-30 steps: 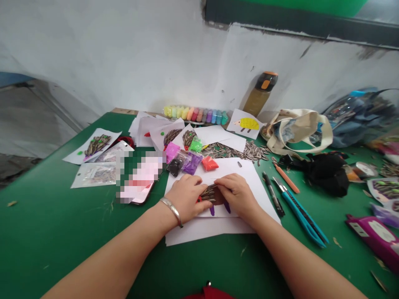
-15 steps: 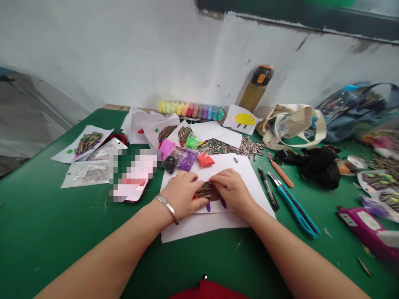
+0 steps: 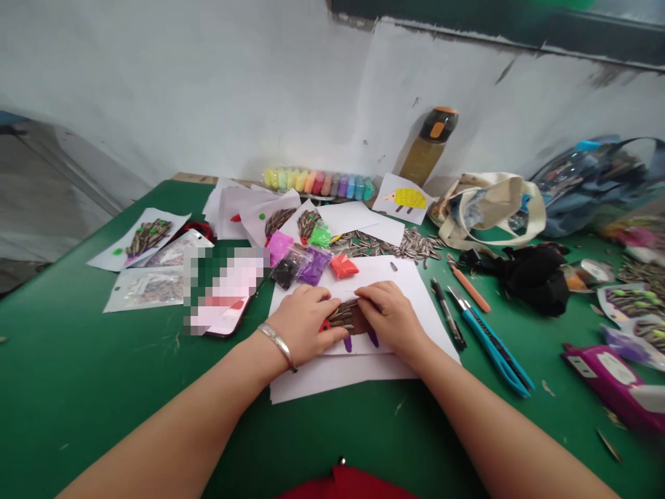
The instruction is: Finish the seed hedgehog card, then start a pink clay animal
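Both my hands rest on a white paper sheet (image 3: 405, 284) on the green table (image 3: 77, 374). Between them lies a brown clay hedgehog shape (image 3: 349, 317) covered with striped sunflower seeds, with purple legs and a red tip. My left hand (image 3: 305, 324), a silver bangle on its wrist, has its fingers curled down against the shape's left side. My right hand (image 3: 391, 317) pinches at the shape's top right edge, fingers pressed together; whatever is between them is hidden.
Small bags of coloured clay (image 3: 312, 260) and a heap of sunflower seeds (image 3: 410, 244) lie behind the sheet. A phone (image 3: 223, 305) sits left. Pens and a blue cutter (image 3: 488, 343) lie right. A bottle (image 3: 429, 145), a clay set (image 3: 316, 182), bags and finished pictures line the back.
The view drifted slightly left, then steadied. My hands stay on the seed-covered shape, with only small finger movement.
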The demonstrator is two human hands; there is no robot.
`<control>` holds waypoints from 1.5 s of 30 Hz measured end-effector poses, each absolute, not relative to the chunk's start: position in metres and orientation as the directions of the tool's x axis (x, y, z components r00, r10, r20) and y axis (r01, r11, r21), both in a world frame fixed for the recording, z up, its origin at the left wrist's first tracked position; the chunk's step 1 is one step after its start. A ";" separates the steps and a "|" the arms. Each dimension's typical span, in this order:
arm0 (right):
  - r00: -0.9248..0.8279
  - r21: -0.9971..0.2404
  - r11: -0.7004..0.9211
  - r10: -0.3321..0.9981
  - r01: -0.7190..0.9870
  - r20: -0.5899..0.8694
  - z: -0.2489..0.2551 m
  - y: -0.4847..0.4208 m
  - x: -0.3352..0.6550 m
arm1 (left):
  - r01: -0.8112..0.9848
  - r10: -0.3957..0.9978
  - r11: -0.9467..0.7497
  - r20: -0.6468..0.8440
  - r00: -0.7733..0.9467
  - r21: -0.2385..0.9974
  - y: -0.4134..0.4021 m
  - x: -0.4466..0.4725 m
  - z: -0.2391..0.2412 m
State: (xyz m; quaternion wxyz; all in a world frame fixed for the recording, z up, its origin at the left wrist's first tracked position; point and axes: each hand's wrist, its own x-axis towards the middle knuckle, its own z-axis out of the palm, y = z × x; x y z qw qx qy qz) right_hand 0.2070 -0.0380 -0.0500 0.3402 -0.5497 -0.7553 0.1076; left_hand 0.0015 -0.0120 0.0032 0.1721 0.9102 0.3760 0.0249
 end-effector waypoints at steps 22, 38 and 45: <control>-0.128 -0.548 0.335 0.916 0.766 0.380 -0.051 -0.039 0.209 | 0.671 0.690 -0.660 -0.080 0.720 0.338 -0.012 0.002 0.004; -0.113 -0.581 0.294 0.938 0.759 0.327 -0.049 -0.035 0.208 | 0.679 0.694 -0.664 -0.078 0.715 0.315 -0.012 0.001 0.002; -0.125 -0.571 0.250 0.960 0.782 0.250 -0.040 -0.029 0.209 | 0.676 0.701 -0.660 -0.057 0.711 0.328 -0.013 0.000 0.000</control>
